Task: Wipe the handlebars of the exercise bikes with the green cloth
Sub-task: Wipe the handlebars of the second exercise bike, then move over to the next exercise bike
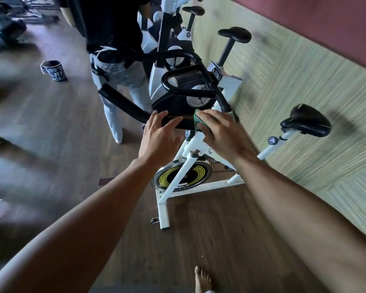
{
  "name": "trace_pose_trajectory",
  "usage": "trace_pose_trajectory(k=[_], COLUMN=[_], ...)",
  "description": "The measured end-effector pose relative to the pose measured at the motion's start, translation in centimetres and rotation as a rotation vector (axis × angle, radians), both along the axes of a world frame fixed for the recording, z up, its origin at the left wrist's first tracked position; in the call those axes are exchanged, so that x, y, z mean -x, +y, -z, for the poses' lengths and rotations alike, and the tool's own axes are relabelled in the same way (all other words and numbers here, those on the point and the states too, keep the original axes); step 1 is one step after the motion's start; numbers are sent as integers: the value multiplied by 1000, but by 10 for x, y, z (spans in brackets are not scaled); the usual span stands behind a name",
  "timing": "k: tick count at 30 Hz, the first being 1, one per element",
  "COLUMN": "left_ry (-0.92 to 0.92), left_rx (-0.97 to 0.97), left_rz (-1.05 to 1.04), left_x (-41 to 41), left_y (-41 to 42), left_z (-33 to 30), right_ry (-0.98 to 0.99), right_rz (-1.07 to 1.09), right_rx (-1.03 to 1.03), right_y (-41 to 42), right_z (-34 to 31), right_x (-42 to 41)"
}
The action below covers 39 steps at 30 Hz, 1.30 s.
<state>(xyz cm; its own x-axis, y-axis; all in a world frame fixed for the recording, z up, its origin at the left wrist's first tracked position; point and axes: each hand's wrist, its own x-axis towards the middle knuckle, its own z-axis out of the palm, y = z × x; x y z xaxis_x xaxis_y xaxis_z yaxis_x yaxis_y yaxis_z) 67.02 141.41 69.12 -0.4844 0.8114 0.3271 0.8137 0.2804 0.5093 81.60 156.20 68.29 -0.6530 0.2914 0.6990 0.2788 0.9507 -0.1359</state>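
A white exercise bike (pixel 179 178) stands in front of me, its black handlebar (pixel 123 102) curving left and right with an inner loop (pixel 178 81). My right hand (pixel 218 129) lies over the green cloth (pixel 199 121) and presses it onto the middle of the bar, fingers curled around it. Most of the cloth is hidden under the hand. My left hand (pixel 159 136) hovers just left of it with fingers spread, their tips at the bar.
A person in grey jeans (pixel 118 81) stands close behind the handlebar on the left. More bikes (pixel 173 28) line the striped wall (pixel 304 81) behind. The black saddle (pixel 306 120) is at right. A dark cup (pixel 54 70) sits on the wooden floor. My bare foot (pixel 202 278) shows below.
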Motion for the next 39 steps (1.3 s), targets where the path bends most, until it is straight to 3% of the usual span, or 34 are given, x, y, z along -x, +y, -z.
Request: trace_pose_trajectory(k=[9, 20, 24, 39], left_ry=[-17, -280, -260, -103], left_rx=[-157, 302, 392, 843], left_rz=[94, 266, 358, 771], left_x=[-30, -82, -106, -238], left_y=[-26, -44, -27, 69], left_z=[37, 116, 132, 179], right_ry=[6, -79, -174, -167], right_rz=[42, 217, 318, 755], right_rx=[23, 331, 453, 731], right_y=[-41, -91, -97, -107], right_z=[37, 132, 166, 228], right_x=[-44, -115, -154, -304])
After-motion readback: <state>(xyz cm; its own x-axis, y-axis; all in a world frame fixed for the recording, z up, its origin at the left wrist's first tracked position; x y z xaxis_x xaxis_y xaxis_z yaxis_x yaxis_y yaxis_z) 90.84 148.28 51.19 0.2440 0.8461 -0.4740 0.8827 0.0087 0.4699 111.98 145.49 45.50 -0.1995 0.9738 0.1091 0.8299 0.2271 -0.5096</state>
